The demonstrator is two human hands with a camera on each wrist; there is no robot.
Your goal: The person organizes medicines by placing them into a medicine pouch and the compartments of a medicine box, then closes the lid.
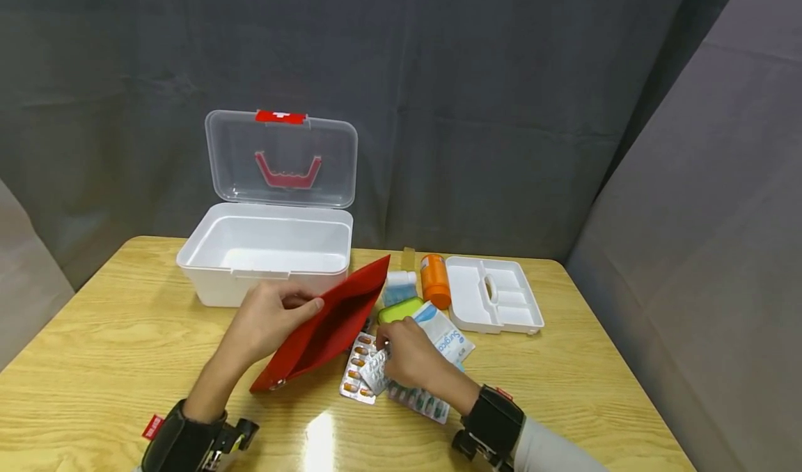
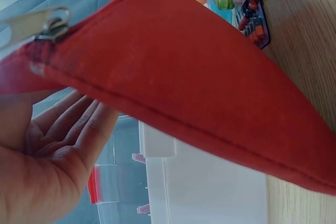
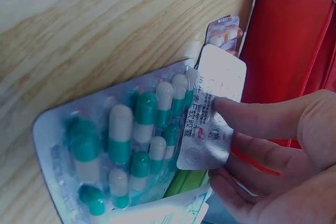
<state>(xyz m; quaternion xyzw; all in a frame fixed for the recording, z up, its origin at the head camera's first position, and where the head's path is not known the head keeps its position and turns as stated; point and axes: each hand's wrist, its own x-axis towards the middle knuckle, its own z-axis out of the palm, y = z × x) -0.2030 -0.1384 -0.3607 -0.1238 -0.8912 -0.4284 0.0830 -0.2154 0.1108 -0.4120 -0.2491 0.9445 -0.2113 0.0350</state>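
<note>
My left hand [image 1: 272, 322] holds a red zip pouch [image 1: 301, 340] by its upper edge, thumb on the near side. The pouch stands tilted over the table with its mouth gaping toward the right hand. Between thumb and fingers, my right hand [image 1: 413, 354] pinches a silver-backed blister pack [image 3: 215, 82], printed side showing in the right wrist view. Below that hand lies a blister pack of green-and-white capsules [image 3: 121, 135]. Beside it, close to the pouch, is a blister pack of orange capsules [image 1: 357, 371].
Behind the pouch, a white first-aid box [image 1: 213, 277] stands with its clear lid [image 1: 282, 138] raised. Past my right hand are a green case [image 1: 401, 310], a Surgical-type packet [image 1: 447, 336], a white-capped bottle [image 1: 399, 287], an orange bottle [image 1: 435, 280] and a white divided tray [image 1: 466, 294].
</note>
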